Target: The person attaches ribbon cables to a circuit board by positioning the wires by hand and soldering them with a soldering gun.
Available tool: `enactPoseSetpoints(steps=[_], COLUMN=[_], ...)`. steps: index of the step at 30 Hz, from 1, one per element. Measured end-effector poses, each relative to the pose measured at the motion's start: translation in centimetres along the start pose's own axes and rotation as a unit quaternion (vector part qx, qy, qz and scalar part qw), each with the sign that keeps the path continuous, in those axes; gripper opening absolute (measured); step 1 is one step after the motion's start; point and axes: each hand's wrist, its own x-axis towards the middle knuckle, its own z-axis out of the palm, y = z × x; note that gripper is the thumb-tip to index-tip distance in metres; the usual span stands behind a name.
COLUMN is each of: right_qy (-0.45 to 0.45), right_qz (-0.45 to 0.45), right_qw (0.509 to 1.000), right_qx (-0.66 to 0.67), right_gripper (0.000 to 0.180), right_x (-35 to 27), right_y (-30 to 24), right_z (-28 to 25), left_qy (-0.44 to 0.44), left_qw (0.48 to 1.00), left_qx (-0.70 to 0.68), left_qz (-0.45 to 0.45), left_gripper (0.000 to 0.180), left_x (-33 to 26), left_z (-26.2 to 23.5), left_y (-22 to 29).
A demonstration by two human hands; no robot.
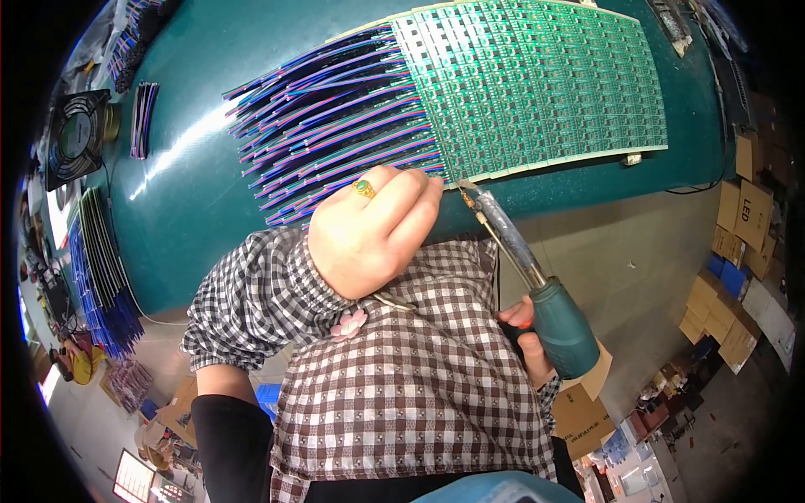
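Observation:
My left hand (369, 230), with a ring on one finger, is closed at the near end of the row of coloured wires (344, 130). Its fingertips pinch wires beside the edge of the green circuit board panel (537, 84); the exact strand is hidden behind the fingers. My right hand (535, 354) is wrapped round the green handle of a soldering iron (563, 327), mostly hidden behind it. The iron's tip points up and left, at the panel's near left corner, close to my left fingertips. The wires fan out leftward from the panel's left edge.
On the green table (193, 50) stand a black fan (75, 138) and a small wire bundle (144, 120) at the left. More wires (105, 277) hang over the table's left edge. Cardboard boxes (750, 214) are stacked on the floor at the right.

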Motion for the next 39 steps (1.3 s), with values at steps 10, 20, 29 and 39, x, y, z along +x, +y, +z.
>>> enactPoseSetpoints(steps=[10,20,29,39], right_qy=[-0.044,-0.071,-0.055,0.097], right_qz=[0.008,0.025,-0.009,-0.037], right_qw=[0.999,0.997,0.998,0.987], right_qx=[-0.004,-0.023,-0.002,0.123], right_gripper=[0.051,0.05,0.051,0.063], right_x=[-0.5,-0.8,-0.7,0.6], right_y=[0.7,1.0,0.6,2.2], right_z=[-0.3,-0.7,-0.1,0.7], left_qy=[0.003,0.002,0.009,0.023], left_qw=[1.0,1.0,1.0,0.999], left_qx=[-0.001,-0.002,-0.005,0.039], left_qz=[-0.002,0.001,0.002,0.03], left_gripper=[0.035,0.036,0.036,0.035], left_x=[-0.1,-0.2,-0.3,-0.5], left_z=[0.1,0.0,-0.1,0.9], left_y=[0.0,0.2,0.2,-0.4])
